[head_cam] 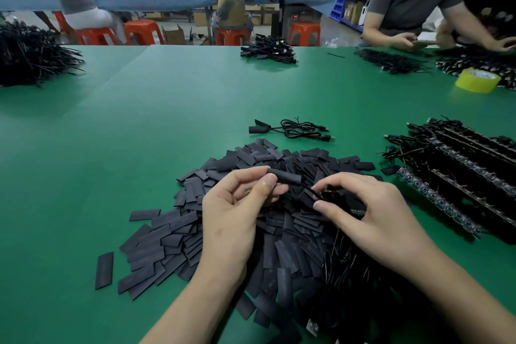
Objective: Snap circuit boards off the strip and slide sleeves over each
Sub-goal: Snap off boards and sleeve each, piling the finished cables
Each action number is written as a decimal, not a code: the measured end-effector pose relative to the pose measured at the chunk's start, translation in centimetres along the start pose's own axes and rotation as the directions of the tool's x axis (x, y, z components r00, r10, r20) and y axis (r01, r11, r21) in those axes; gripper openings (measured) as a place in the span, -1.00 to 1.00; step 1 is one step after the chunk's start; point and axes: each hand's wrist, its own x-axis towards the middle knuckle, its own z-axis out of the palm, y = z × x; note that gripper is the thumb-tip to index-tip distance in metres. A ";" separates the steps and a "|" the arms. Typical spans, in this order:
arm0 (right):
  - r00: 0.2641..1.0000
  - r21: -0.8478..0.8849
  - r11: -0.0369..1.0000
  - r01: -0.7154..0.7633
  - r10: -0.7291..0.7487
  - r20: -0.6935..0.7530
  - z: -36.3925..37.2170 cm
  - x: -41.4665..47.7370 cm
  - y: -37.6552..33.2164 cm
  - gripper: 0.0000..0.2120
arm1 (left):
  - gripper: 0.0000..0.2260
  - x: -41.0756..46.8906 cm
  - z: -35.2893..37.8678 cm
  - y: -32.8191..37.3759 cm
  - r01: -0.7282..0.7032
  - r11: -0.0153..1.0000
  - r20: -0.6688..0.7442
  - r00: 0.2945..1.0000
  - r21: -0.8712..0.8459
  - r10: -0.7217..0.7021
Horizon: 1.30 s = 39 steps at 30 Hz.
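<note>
A heap (167,232) of flat black sleeves lies near on the green table (139,126); board strips (460,173) lie right, tape (477,80) far right. One sleeve (284,177), round and black, is above the heap. The left hand (234,204) pinches it; the right hand (371,209) pinches a dark piece (310,195) (too dim to name).

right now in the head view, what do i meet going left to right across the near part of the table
loose sleeve → left hand → held sleeve → right hand → circuit board strips
</note>
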 end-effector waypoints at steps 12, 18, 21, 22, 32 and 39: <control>1.000 -0.344 0.939 -0.001 0.006 0.013 -1.1 11.6 2.5 -0.75 | -0.92 -0.1 -0.1 -0.6 -0.128 0.892 0.213 0.976 0.433 0.036; 0.985 -0.522 0.852 0.045 0.048 0.163 1.2 20.1 2.6 -0.50 | -0.90 -0.4 -0.2 -0.9 -0.122 0.865 0.250 0.968 0.486 -0.004; 0.982 -0.482 0.875 0.049 0.046 0.184 1.2 19.4 1.9 -0.58 | -0.89 -0.2 -0.3 -1.1 -0.120 0.866 0.249 0.968 0.486 -0.005; 0.979 -0.458 0.887 0.053 0.044 0.197 0.8 18.5 1.7 -0.67 | -0.88 -0.2 -0.3 -1.1 -0.120 0.867 0.249 0.969 0.484 -0.005; 0.803 -0.552 0.831 -0.067 0.373 0.464 -4.9 4.0 0.9 -0.66 | -0.86 -0.3 -0.2 -1.1 -0.146 0.852 0.275 0.961 0.503 0.003; 0.825 -0.544 0.839 -0.008 0.313 0.470 -3.7 2.8 1.9 -0.62 | -0.87 -0.4 0.0 -1.1 -0.148 0.841 0.282 0.959 0.520 -0.006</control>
